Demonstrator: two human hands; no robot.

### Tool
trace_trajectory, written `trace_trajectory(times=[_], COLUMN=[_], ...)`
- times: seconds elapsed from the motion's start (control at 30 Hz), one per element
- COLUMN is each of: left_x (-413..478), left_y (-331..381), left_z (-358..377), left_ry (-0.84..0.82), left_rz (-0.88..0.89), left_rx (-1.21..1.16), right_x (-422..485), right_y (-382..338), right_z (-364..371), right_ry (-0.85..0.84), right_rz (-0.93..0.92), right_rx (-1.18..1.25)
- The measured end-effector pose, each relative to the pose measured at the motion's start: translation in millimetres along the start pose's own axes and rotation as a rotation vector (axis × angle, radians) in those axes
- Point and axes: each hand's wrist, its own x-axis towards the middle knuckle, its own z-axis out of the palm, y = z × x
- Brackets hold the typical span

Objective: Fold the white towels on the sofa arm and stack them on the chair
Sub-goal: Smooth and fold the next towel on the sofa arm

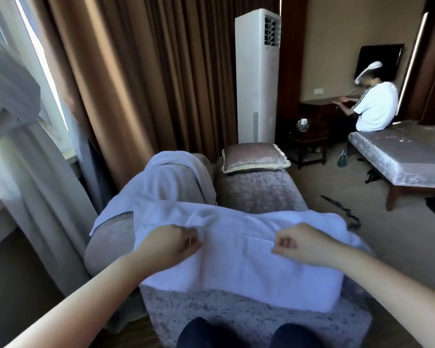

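Observation:
A white towel [236, 270], partly folded, lies across the grey velvet sofa seat [259, 194] right in front of me. My left hand [171, 243] pinches a raised fold of it near its left end. My right hand [295, 243] is curled on the same fold line toward the right end, fingers tucked around the cloth edge. A second white towel [161, 179] hangs draped over the rounded sofa arm [103, 247] behind and to the left. No chair with a stack is in view.
A velvet cushion [254, 156] sits at the far end of the sofa before a tall white air conditioner [258, 71]. Brown curtains [136, 84] hang on the left. At the right stands a padded bench [412, 156], with another person [372, 106] behind it.

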Motion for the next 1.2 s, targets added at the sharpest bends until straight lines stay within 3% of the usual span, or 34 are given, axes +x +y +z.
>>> trace_trajectory(times=[0.07,0.17,0.33,0.43,0.57,0.73,1.0,1.2], left_x=[30.5,82.9,139.2,150.1,151.1,140.0,95.6,49.3], left_y=[-8.7,-26.5,-66.0,-78.2,-94.9,-106.5,-108.1,-89.4], left_z=[-14.0,-23.5,6.9,24.1,36.0,17.1,-46.1,-95.6], left_ry=[0.147,0.146,-0.13,-0.299,-0.418,-0.409,-0.154,0.223], left_rz=[-0.061,-0.198,-0.217,-0.215,-0.252,-0.333,-0.483,-0.465], left_rx=[0.03,0.147,0.297,0.335,0.309,0.195,0.278,0.367], right_x=[22.5,62.6,121.4,144.2,148.5,138.5,76.6,31.1], right_y=[6.1,20.0,53.2,74.3,97.5,109.0,86.4,50.3], right_z=[-19.7,-45.2,-41.1,-30.0,-24.8,-38.2,-94.7,-119.1], right_ry=[0.187,0.311,0.158,-0.029,-0.217,-0.157,0.01,0.397], right_rz=[0.012,0.06,0.107,0.156,0.2,0.208,0.324,0.299], right_rx=[0.051,0.035,-0.089,-0.061,-0.117,-0.04,-0.098,-0.299])
